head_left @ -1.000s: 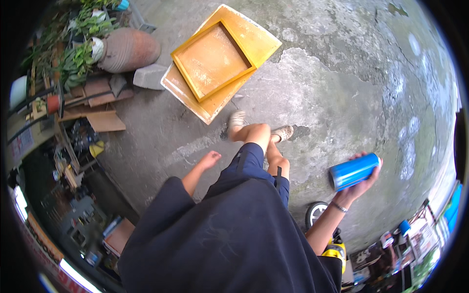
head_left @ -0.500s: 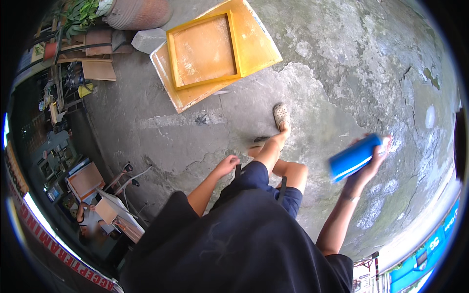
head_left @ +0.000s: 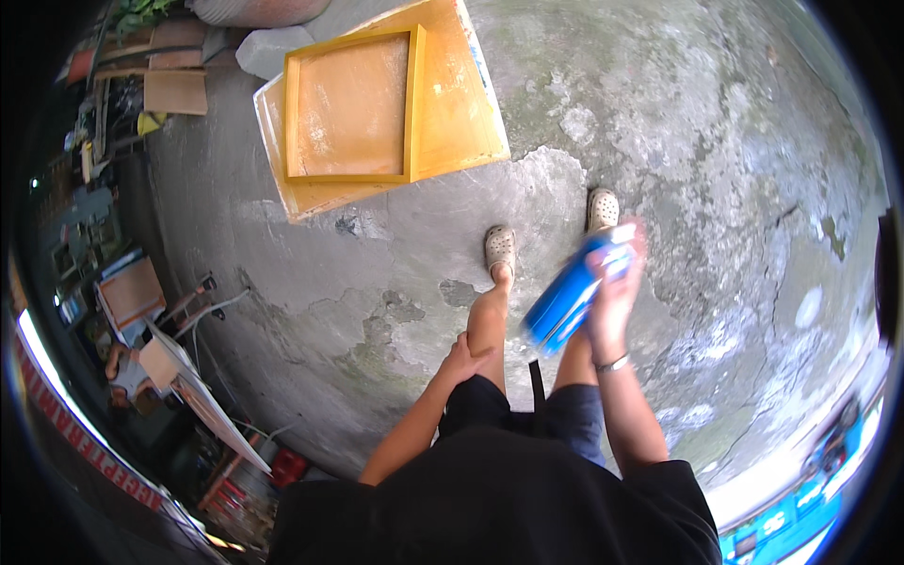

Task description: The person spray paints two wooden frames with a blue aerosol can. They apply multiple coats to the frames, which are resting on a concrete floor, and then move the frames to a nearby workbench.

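My right hand [head_left: 617, 282], blurred by motion, is closed around a blue cylindrical can [head_left: 556, 306], held tilted in front of my right leg. My left hand [head_left: 465, 361] is low by my left knee, fingers loosely extended with nothing in them. At the top of the view, a yellow rectangular frame [head_left: 412, 108] with a scuffed tan inside lies on a larger yellow board [head_left: 461, 122] with worn pale edges. My feet in beige clogs [head_left: 499, 250] stand on the patchy concrete below it.
Cracked concrete floor [head_left: 734, 188] spreads to the right. At the upper left are a clay pot [head_left: 254, 9], a pale block [head_left: 268, 52] and loose boards [head_left: 174, 92]. A cluttered workspace with a person [head_left: 127, 377] and a leaning panel [head_left: 212, 410] lines the left side.
My right hand has swung the can leftward across my body. My left hand has moved rightward and down the picture from half a second ago. My feet have stepped, and the frame has shifted leftward in view.
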`<state>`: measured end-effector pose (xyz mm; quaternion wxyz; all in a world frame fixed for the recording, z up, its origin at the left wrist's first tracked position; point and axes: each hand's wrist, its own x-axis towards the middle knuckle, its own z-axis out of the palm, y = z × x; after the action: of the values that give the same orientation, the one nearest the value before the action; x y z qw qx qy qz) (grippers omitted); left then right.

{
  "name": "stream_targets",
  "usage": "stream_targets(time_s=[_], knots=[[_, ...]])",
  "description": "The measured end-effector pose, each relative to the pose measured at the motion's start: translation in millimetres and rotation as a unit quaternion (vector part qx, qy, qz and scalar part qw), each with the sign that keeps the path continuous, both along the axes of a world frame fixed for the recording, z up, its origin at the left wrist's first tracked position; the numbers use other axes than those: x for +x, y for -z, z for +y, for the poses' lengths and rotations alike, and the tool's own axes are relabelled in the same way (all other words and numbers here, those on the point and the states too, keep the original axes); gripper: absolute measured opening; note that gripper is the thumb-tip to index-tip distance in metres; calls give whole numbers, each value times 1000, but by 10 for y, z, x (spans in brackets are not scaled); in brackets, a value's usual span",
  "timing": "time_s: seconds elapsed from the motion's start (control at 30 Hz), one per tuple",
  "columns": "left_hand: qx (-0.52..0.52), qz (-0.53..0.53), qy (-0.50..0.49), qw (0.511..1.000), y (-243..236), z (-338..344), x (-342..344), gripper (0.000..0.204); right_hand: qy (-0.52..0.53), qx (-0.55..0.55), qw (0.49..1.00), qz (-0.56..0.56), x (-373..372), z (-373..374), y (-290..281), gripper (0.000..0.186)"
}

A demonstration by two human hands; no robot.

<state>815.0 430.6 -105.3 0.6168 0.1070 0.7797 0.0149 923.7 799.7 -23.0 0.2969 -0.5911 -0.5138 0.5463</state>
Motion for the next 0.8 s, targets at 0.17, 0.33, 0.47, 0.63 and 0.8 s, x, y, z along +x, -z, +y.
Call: stream_targets(time_s=[0.17,0.33,0.47,0.63,0.8], knots=[[-136,49,-27,989,-105,587,909,129,92,-135,979,124,-266,815,27,73],[-196,71,-33,977,-235,972,1487,124,-117,-105,980,119,97,843,-10,78],[-166,55,-115,978,-305,812,1634,123,91,-220,957,166,234,1455,129,61],[-32,27,-367,929,-380,395,1770,92,-106,-150,971,150,191,1128,-474,81],[-2,-6,-547,837,-764,-329,1664,62,-40,-169,972,158,-217,1230,-894,74]])
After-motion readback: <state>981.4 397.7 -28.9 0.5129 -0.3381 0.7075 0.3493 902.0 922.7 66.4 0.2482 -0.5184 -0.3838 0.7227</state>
